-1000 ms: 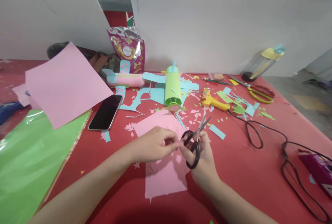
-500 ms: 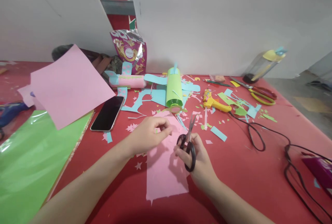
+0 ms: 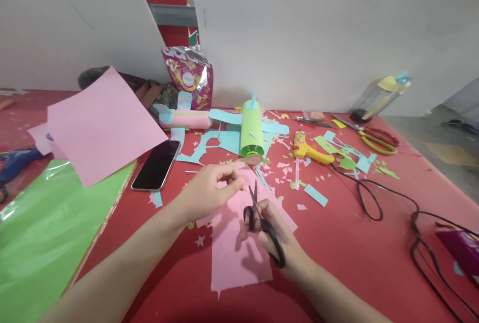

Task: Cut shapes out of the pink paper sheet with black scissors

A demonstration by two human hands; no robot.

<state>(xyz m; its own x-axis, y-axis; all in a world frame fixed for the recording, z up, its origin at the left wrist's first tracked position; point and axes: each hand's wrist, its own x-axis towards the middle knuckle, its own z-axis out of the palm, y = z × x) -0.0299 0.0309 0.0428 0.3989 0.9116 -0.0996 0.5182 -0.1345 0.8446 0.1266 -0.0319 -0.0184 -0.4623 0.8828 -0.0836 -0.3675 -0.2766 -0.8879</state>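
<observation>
My left hand point(image 3: 217, 189) is closed in a pinch, with what looks like a tiny piece of pink paper at its fingertips, mostly hidden. My right hand point(image 3: 279, 231) holds black-handled scissors point(image 3: 272, 240), its fingers in the loops. The scissors' blades are parted and point up, close to the left fingertips. Both hands are above a sheet of pink paper point(image 3: 239, 263) lying on the red table point(image 3: 337, 268). Beside the sheet, to the left, lies a small pink paper star point(image 3: 200, 241).
Behind the hands stand a green paper plane point(image 3: 251, 126) and a pink one point(image 3: 190, 119). A yellow glue gun point(image 3: 312, 152) with its black cord point(image 3: 392, 188) lies right. Left are a phone point(image 3: 156, 166), pink sheet point(image 3: 107, 126) and green pack point(image 3: 56, 233). Large scissors point(image 3: 377, 138) lie far right.
The scissors have moved left and toward my left fingertips, tilting that way, and their blades are spread wider. My left hand has shifted slightly left and stays pinched.
</observation>
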